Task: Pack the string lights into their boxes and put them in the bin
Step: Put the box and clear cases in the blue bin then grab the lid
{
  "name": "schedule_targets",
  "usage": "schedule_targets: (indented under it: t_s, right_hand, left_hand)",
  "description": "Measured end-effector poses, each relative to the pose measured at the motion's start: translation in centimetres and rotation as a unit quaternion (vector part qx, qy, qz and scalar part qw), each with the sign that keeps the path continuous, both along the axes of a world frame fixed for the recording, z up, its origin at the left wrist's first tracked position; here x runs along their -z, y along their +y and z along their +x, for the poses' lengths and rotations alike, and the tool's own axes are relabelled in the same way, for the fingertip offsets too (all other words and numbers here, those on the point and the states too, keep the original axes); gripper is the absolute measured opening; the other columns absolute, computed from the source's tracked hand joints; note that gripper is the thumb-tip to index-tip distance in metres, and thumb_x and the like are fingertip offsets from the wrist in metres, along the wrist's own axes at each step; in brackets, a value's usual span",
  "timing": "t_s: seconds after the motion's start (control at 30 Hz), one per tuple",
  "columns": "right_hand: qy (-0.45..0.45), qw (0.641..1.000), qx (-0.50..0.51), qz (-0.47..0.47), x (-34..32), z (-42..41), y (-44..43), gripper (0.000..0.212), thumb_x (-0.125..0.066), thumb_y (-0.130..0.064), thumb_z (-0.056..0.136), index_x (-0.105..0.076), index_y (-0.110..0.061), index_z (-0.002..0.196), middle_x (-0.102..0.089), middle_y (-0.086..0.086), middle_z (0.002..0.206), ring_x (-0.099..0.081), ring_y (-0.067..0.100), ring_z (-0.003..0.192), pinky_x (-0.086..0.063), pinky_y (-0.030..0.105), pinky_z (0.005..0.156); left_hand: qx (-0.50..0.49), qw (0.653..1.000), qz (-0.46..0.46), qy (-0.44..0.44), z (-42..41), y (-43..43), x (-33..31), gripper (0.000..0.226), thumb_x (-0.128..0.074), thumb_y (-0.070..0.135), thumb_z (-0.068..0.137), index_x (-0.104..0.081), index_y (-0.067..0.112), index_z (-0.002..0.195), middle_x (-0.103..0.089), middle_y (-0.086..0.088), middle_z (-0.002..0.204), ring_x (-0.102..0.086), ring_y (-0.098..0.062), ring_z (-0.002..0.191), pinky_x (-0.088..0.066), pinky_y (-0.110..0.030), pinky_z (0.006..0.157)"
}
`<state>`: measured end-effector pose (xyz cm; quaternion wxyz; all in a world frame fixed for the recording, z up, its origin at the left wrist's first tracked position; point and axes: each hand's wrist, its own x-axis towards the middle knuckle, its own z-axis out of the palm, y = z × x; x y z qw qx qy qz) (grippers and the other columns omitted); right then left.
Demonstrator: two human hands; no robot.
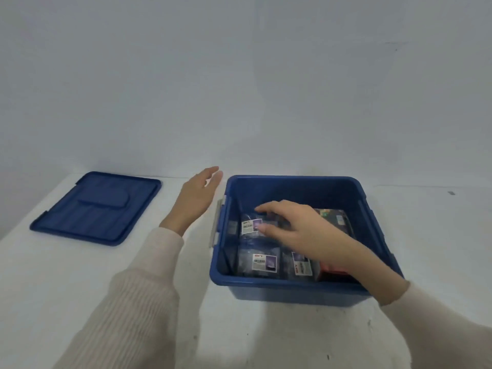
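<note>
A blue plastic bin (292,287) stands on the white table, right of centre. Several dark string-light boxes with white labels lie flat inside it: one at the back left (250,225), one at the front left (262,263), another beside that (300,265), and a colourful one at the back right (336,218). My right hand (300,230) reaches down into the bin, its fingers spread over the back-left box; whether they grip it is unclear. My left hand (198,198) hovers open just outside the bin's left wall, holding nothing.
The bin's blue lid (98,207) lies flat on the table to the far left. A grey latch handle (217,225) hangs on the bin's left side. A pale wall rises behind the table. White tabletop runs along the front and the right.
</note>
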<state>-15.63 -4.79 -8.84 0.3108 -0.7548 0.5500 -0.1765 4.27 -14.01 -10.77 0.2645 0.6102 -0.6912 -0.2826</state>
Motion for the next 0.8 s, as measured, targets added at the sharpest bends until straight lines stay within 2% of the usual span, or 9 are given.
schedule_targets:
  t_s: [0.07,0.1,0.2,0.27,0.37,0.47,0.6,0.73,0.8]
  right_hand:
    - [-0.065,0.995,-0.016,0.074,-0.3,2.4,0.6,0.055,-0.045,-0.052,0.092,-0.027,-0.043,0.143,-0.054,-0.008,0.123,-0.057,0.010,0.106,-0.045,0.028,0.093]
    - [-0.068,0.993,-0.030,0.089,-0.3,3.6,1.0,0.058,-0.042,-0.056,0.091,-0.021,-0.045,0.144,-0.058,-0.009,0.115,-0.058,0.008,0.101,-0.046,0.027,0.089]
    - [-0.042,0.996,-0.044,0.061,-0.1,6.1,1.6,0.062,-0.037,-0.059,0.091,-0.020,-0.038,0.147,-0.048,-0.017,0.075,-0.046,-0.002,0.072,-0.040,0.023,0.075]
    - [-0.054,0.997,-0.008,0.049,0.3,6.2,1.6,0.062,-0.035,-0.059,0.091,-0.023,-0.035,0.147,-0.053,-0.017,0.085,-0.049,0.003,0.082,-0.041,0.027,0.085]
    - [-0.093,0.993,0.015,0.070,0.4,6.3,1.4,0.058,-0.036,-0.057,0.091,-0.029,-0.037,0.145,-0.062,-0.010,0.103,-0.056,0.006,0.097,-0.043,0.027,0.092]
    - [-0.111,0.991,0.014,0.070,0.7,6.3,1.2,0.061,-0.036,-0.061,0.086,-0.035,-0.037,0.142,-0.065,-0.007,0.100,-0.059,0.006,0.094,-0.046,0.029,0.093]
    - [-0.108,0.991,0.021,0.072,0.9,6.2,0.9,0.070,-0.030,-0.070,0.076,-0.038,-0.039,0.138,-0.067,0.004,0.101,-0.064,0.013,0.087,-0.050,0.034,0.088]
    - [-0.110,0.991,0.041,0.072,0.4,5.6,0.7,0.054,-0.035,-0.058,0.090,-0.037,-0.036,0.139,-0.059,-0.009,0.113,-0.058,0.008,0.098,-0.049,0.030,0.090]
    - [-0.104,0.991,0.058,0.053,-0.3,5.1,0.2,0.051,-0.036,-0.054,0.092,-0.037,-0.034,0.138,-0.055,-0.015,0.106,-0.055,0.002,0.093,-0.046,0.018,0.078]
  left_hand:
    - [-0.091,0.994,-0.018,-0.061,3.7,-1.5,2.1,0.044,-0.041,0.027,0.099,-0.041,0.008,0.139,-0.043,-0.012,0.143,-0.037,-0.027,0.132,-0.025,-0.032,0.110]
    - [-0.131,0.985,-0.017,-0.111,5.7,-2.1,3.6,0.046,-0.043,0.021,0.098,-0.038,0.003,0.140,-0.041,-0.018,0.143,-0.035,-0.032,0.133,-0.023,-0.036,0.110]
    - [-0.211,0.941,0.056,-0.258,10.6,-2.5,7.3,0.057,-0.041,0.016,0.095,-0.018,0.005,0.147,-0.026,-0.022,0.149,-0.023,-0.037,0.136,-0.022,-0.045,0.111]
    - [-0.219,0.922,0.112,-0.298,11.8,-2.1,8.6,0.056,-0.035,0.016,0.097,-0.012,0.008,0.148,-0.024,-0.018,0.150,-0.024,-0.036,0.136,-0.025,-0.047,0.109]
    - [-0.220,0.905,0.085,-0.354,13.0,-1.8,9.1,0.046,-0.034,0.011,0.096,-0.025,0.005,0.141,-0.038,-0.017,0.140,-0.036,-0.033,0.127,-0.036,-0.042,0.100]
    - [-0.209,0.893,0.063,-0.394,13.4,-1.6,8.9,0.030,-0.036,0.009,0.094,-0.043,0.005,0.123,-0.046,-0.016,0.127,-0.042,-0.030,0.117,-0.040,-0.036,0.091]
    - [-0.129,0.889,0.041,-0.438,12.1,-1.0,7.9,0.021,-0.042,0.006,0.090,-0.052,0.002,0.107,-0.053,-0.015,0.116,-0.048,-0.029,0.110,-0.041,-0.030,0.076]
    - [-0.146,0.878,-0.065,-0.451,10.7,-1.2,3.3,0.019,-0.043,0.005,0.088,-0.054,0.000,0.103,-0.055,-0.017,0.110,-0.050,-0.031,0.104,-0.042,-0.031,0.070]
    - [-0.167,0.884,-0.130,-0.417,10.1,-1.0,-1.0,0.019,-0.042,0.001,0.090,-0.054,-0.002,0.105,-0.054,-0.019,0.109,-0.049,-0.033,0.104,-0.041,-0.034,0.071]
